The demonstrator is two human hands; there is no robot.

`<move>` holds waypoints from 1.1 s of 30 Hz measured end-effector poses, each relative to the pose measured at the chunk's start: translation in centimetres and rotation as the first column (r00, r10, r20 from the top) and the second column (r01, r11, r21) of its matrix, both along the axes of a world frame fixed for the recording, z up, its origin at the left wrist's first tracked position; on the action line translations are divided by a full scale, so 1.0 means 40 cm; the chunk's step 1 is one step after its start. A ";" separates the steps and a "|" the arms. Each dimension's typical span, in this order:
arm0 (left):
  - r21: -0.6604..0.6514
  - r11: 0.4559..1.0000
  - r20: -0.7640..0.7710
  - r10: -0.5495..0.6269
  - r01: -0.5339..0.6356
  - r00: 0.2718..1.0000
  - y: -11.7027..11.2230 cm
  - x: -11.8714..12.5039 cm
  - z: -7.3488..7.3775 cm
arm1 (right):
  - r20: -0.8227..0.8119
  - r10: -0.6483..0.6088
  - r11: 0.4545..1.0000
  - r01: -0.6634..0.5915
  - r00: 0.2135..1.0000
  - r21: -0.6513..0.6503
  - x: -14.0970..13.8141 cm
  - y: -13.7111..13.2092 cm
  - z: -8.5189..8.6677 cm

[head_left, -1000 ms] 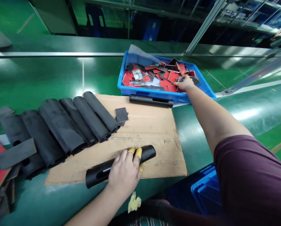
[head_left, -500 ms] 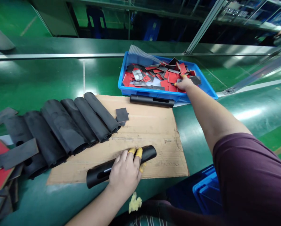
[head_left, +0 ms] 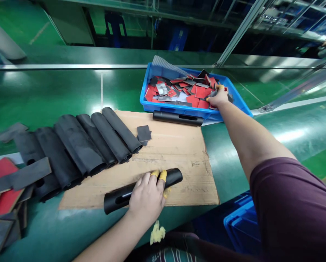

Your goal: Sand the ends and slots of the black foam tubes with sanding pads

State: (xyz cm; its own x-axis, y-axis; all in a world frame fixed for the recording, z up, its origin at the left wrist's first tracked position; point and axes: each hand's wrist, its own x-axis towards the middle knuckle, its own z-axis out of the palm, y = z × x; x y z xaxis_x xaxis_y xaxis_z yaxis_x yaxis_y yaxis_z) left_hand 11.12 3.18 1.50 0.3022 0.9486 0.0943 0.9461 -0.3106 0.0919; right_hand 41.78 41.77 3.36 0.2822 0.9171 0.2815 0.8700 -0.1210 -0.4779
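Note:
My left hand (head_left: 148, 196) lies over a black slotted tube (head_left: 119, 197) on a brown cardboard sheet (head_left: 176, 153), fingers with yellow finger cots curled round it. My right hand (head_left: 219, 98) reaches into a blue tray (head_left: 179, 108) full of red and grey square pads (head_left: 195, 91). Its fingers are closed on a dark grey pad at the tray's right side.
A second black tube (head_left: 178, 118) lies against the tray's front wall. A row of black foam sleeves (head_left: 92, 142) overlaps the cardboard's left edge, with a small grey square (head_left: 144, 133) beside it. Red and grey sheets (head_left: 4, 182) pile at the far left. Another blue bin (head_left: 239, 225) sits below the green table.
My right hand has shifted slightly within the tray and now pinches a grey pad. The view has drifted a little; my left hand stays on the tube.

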 end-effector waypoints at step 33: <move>-0.253 0.967 -0.021 0.023 -0.028 1.000 0.002 0.013 0.044 | -0.127 0.615 0.788 -0.609 0.778 0.086 -0.200 -0.590 0.052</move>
State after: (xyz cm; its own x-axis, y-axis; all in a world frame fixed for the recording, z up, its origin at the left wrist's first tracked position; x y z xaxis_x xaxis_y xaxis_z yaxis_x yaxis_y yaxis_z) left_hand 11.65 3.27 3.24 0.2773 0.9482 -0.1552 0.9555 -0.2554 0.1475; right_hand 33.80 18.15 5.44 -0.2957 0.8995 0.3216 0.6776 0.4348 -0.5931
